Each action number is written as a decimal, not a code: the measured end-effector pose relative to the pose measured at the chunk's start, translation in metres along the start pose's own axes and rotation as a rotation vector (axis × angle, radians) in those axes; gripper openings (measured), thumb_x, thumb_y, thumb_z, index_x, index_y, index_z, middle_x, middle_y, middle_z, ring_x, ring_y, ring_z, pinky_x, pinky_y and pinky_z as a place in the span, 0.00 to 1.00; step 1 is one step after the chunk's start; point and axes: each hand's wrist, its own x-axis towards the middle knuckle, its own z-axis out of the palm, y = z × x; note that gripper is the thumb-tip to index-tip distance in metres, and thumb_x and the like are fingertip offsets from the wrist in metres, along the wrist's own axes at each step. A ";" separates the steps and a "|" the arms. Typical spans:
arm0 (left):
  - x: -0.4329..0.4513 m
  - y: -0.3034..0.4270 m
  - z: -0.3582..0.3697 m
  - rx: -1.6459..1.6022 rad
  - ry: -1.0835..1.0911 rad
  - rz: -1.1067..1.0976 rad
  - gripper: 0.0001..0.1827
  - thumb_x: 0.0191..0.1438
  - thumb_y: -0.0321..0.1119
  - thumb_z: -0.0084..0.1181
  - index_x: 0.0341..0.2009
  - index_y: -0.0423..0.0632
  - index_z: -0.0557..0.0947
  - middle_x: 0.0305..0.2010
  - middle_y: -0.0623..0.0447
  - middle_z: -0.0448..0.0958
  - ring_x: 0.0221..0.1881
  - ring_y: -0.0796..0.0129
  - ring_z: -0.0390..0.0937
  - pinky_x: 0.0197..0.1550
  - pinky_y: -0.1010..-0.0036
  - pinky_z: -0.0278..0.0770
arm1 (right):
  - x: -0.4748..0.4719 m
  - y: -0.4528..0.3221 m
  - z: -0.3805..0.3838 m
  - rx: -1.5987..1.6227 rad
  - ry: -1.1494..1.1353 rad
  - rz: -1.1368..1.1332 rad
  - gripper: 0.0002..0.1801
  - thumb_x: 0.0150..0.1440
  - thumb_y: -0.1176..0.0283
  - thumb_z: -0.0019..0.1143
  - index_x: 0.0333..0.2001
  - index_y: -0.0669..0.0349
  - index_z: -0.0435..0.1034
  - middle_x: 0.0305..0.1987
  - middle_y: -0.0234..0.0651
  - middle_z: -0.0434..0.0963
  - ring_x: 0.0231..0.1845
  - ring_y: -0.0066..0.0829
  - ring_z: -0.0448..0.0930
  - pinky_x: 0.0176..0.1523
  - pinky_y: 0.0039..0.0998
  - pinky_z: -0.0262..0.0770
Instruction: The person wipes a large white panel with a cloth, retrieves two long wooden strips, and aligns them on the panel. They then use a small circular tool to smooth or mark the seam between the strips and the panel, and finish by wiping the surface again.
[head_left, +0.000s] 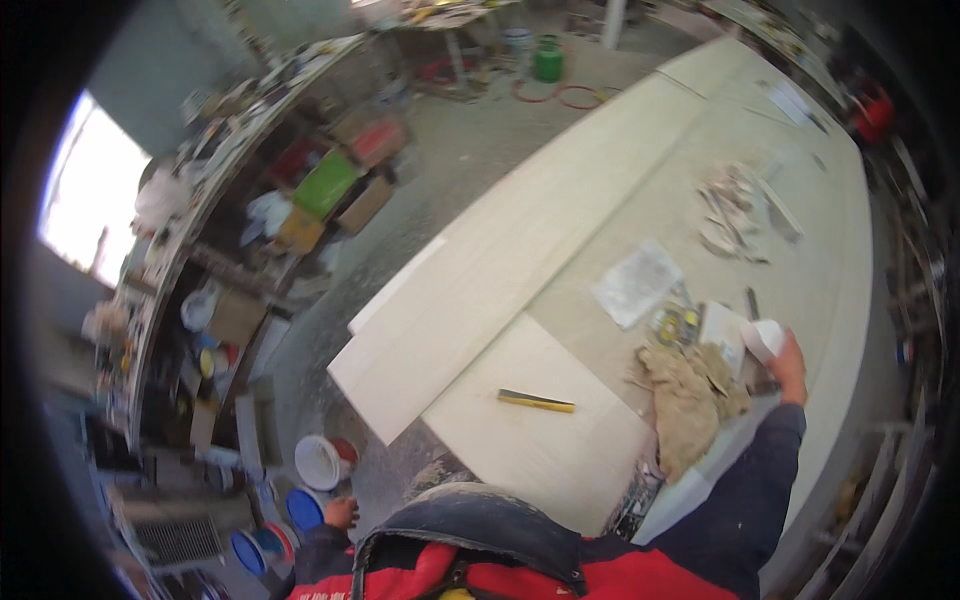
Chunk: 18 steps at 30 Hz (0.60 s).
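Observation:
My right hand (790, 371) is out over the large pale panel (592, 210), its fingers around a small white object (764, 340), perhaps a cup or a roll. Just left of it lies a whitish rectangular piece (722, 330), beside rolls of tape (673, 324). A crumpled tan cloth (686, 405) is below and left of that hand. My left hand (342, 513) hangs low at my side near a blue bucket lid (305, 510), with nothing visible in it. In front of me a yellow-and-black hand tool (536, 401) rests on a loose pale sheet (536, 450).
A white plastic sheet (637, 283) and crumpled rags (727, 202) lie farther up the panel. Buckets (319, 461) stand on the floor at left. A cluttered workbench (217, 180) runs along the left wall, boxes (326, 184) beneath it. A green gas cylinder (548, 58) stands beyond.

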 end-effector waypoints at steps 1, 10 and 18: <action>-0.005 -0.003 0.003 -0.126 0.001 -0.043 0.15 0.58 0.40 0.56 0.42 0.42 0.83 0.38 0.49 0.82 0.33 0.59 0.82 0.29 0.61 0.79 | 0.001 0.003 -0.003 0.032 -0.018 -0.114 0.49 0.43 0.80 0.67 0.71 0.56 0.60 0.67 0.49 0.73 0.68 0.51 0.72 0.69 0.44 0.70; 0.024 -0.036 0.056 0.000 -0.131 -0.193 0.21 0.60 0.48 0.56 0.44 0.43 0.84 0.40 0.49 0.84 0.35 0.60 0.84 0.30 0.61 0.82 | -0.123 -0.153 -0.073 1.269 0.263 -0.139 0.37 0.53 0.76 0.67 0.65 0.70 0.60 0.61 0.43 0.73 0.62 0.36 0.74 0.67 0.37 0.69; 0.006 0.054 0.009 -0.033 0.131 0.330 0.24 0.58 0.48 0.56 0.46 0.40 0.86 0.48 0.35 0.83 0.54 0.40 0.79 0.57 0.56 0.75 | -0.322 -0.404 0.003 1.439 -0.416 -0.502 0.47 0.43 0.66 0.74 0.65 0.61 0.57 0.57 0.41 0.74 0.57 0.41 0.79 0.62 0.40 0.76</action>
